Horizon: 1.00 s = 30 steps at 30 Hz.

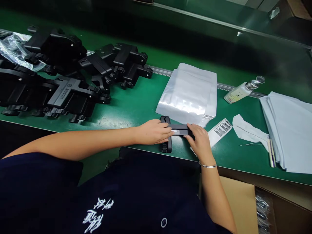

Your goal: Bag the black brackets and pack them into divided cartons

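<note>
A black plastic clamp bracket [180, 127] with small knobs lies at the front edge of the green bench, in front of me. My left hand [156, 131] is closed over its left part, fingertips beside a small light label [175, 132]. My right hand [200, 139], with a bracelet at its wrist, grips the bracket's right end between thumb and fingers. Part of the bracket is hidden under both hands. Just right of my right hand is a white sheet with black-and-white stickers [223, 127], partly covered by that hand.
Several similar black brackets [64, 92] are heaped on the left. A stack of clear plastic bags [188, 87] lies behind my hands. To the right are a pump bottle [241, 92], a crumpled white cloth [248, 128], thin sticks [271, 152] and white sheets [292, 130]. A cardboard box [240, 201] stands below.
</note>
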Each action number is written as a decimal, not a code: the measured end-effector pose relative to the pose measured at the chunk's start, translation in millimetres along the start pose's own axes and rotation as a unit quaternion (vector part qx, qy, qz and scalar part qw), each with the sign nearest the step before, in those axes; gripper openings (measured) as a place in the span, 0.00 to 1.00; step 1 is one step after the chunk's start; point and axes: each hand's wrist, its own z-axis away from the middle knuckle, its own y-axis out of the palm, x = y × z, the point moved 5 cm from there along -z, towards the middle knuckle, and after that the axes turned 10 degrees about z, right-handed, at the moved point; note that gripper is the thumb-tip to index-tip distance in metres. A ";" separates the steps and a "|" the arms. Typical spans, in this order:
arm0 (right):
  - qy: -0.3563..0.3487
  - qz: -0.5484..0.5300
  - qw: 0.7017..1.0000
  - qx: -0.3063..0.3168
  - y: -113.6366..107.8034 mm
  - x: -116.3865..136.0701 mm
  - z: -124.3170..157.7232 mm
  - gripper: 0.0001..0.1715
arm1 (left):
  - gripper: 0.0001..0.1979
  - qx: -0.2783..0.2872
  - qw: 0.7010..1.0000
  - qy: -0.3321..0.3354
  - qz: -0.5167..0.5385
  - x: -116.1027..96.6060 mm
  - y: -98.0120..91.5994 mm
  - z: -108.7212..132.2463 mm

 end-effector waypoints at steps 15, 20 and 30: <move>-0.003 -0.031 0.999 0.038 -5.6 26.1 15.0 0.31 | 0.16 -0.058 0.978 -0.124 0.158 18.5 -10.1 18.5; 0.000 -0.046 0.998 0.048 -0.9 39.1 22.4 0.31 | 0.22 -0.004 0.963 -0.167 0.213 17.7 -10.3 5.4; -0.004 -0.051 0.998 0.048 -2.1 38.9 21.8 0.31 | 0.29 0.040 0.961 -0.180 0.205 12.3 -4.4 -21.6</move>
